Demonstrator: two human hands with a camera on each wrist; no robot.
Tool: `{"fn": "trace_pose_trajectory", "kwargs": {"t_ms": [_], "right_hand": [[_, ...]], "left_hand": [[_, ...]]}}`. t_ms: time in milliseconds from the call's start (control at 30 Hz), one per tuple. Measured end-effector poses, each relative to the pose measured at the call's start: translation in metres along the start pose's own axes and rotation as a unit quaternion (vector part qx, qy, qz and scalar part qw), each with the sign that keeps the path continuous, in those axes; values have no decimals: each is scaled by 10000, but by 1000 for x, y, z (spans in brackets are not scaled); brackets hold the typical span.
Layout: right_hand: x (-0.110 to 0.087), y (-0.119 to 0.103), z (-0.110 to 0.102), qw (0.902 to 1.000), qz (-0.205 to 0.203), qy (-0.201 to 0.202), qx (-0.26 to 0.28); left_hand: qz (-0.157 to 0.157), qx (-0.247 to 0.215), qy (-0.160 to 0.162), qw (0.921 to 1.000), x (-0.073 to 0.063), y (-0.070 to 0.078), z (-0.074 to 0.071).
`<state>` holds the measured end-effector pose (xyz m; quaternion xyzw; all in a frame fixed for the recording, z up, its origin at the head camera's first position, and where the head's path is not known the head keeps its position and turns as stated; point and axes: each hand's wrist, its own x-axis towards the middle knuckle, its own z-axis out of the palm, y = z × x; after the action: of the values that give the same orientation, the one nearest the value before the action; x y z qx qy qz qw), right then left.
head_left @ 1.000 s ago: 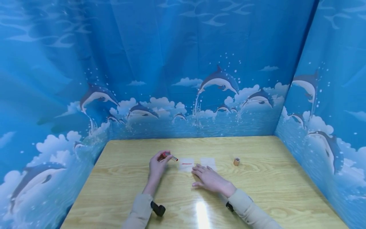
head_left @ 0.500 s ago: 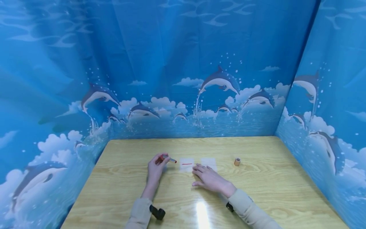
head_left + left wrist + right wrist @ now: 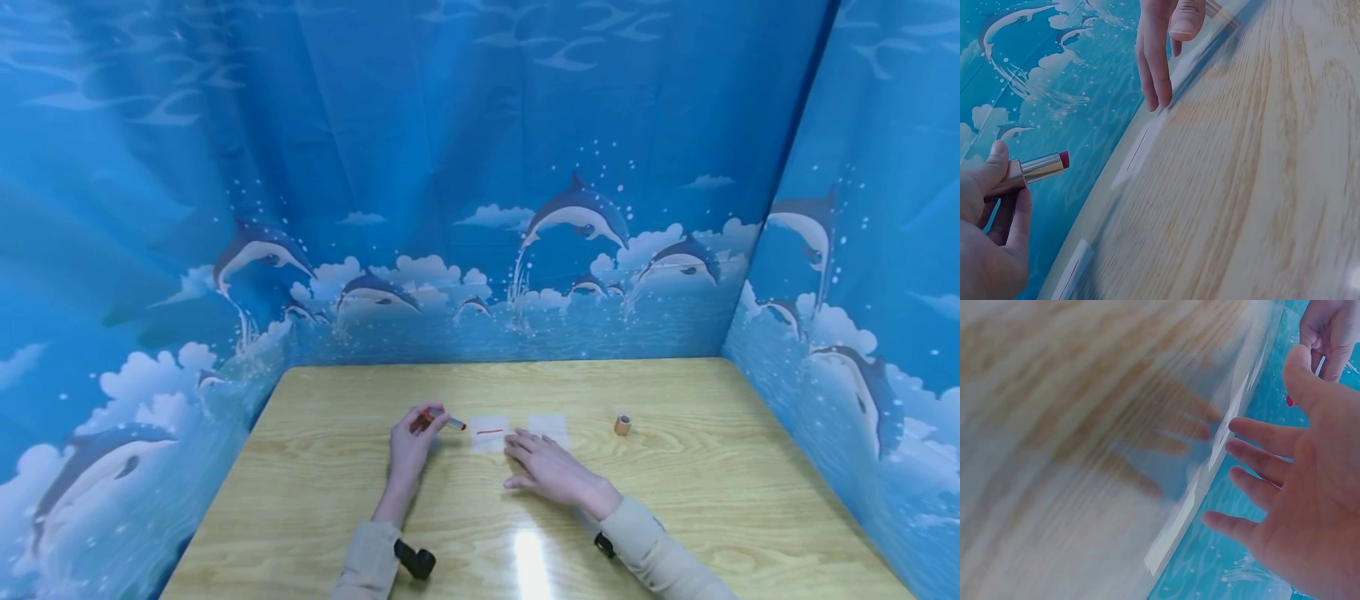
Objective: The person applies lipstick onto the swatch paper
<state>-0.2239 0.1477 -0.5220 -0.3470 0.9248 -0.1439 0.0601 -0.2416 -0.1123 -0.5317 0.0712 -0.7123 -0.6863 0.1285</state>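
Between thumb and fingers, my left hand (image 3: pixel 408 446) holds an uncapped lipstick (image 3: pixel 1041 169) with a gold tube and a red tip. Its tip points right, just left of a white paper square (image 3: pixel 490 443), apart from it in the head view. A red line (image 3: pixel 490 432) runs across that square. My right hand (image 3: pixel 553 468) lies with fingers extended, its fingertips at the square's right edge and by a second paper square (image 3: pixel 549 423), which is partly covered by them. In the right wrist view the right hand's fingers (image 3: pixel 1263 434) are spread and hold nothing.
A small copper-coloured cap (image 3: pixel 622 425) stands upright on the wooden table (image 3: pixel 697 500), right of the paper squares. Behind and beside the table hangs a blue curtain (image 3: pixel 420 150) printed with dolphins. Light glares off the table near its front.
My left hand with the lipstick has shifted slightly left, then slightly back to the right, and the lipstick's angle has changed a little. The right hand stays in place.
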Motion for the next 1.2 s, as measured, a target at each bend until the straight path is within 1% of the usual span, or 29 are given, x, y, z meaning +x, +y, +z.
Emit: {"fn": "trace_pose_trajectory", "kwargs": {"t_ms": [200, 367, 600, 767, 967, 1200], "right_hand": [[-5, 1, -4, 9998, -36, 159, 96], [-12, 6, -8, 9994, 61, 273, 206], [-22, 16, -10, 9990, 166, 345, 222], [-32, 23, -12, 9983, 210, 494, 205], [-44, 32, -15, 9974, 323, 626, 125], [-60, 38, -18, 9977, 375, 564, -53]], "left_hand": [[-148, 67, -5, 9999, -1, 3, 2], [-206, 108, 1, 9997, 0, 4, 3], [-180, 87, 5, 9998, 1, 6, 5], [-131, 92, -19, 9999, 2, 5, 7], [-161, 76, -28, 9998, 2, 7, 12], [-76, -22, -167, 9998, 4, 8, 18]]}}
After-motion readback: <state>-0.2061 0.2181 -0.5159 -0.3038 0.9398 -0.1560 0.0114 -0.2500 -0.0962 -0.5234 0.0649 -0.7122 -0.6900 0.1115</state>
